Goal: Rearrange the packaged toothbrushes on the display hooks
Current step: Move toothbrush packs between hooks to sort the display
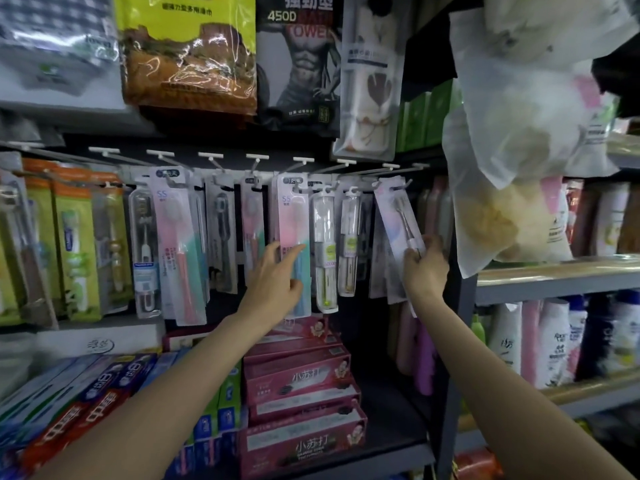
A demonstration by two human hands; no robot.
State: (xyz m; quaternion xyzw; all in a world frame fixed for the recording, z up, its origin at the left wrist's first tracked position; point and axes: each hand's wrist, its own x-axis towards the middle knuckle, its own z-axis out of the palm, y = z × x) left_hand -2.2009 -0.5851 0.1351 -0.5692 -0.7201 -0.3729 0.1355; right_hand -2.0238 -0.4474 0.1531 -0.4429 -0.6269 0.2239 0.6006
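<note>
Many toothbrush packs (294, 216) — dim shop shelving (554, 271)

Colours of the toothbrush wall: mostly pale pink, mint and white.

The pink-and-mint toothbrush pack (293, 237) fades from pink on top to mint below, and the pale lilac pack (398, 220) is almost white. The clear tube packs (324, 251) carry a small green label. The green-and-orange packs (74, 244) hang on the left. Below lie magenta toothpaste boxes (301, 379) with white letters and red-and-blue boxes (86, 400). Above hangs a yellow and brown bag (187, 50).
</note>
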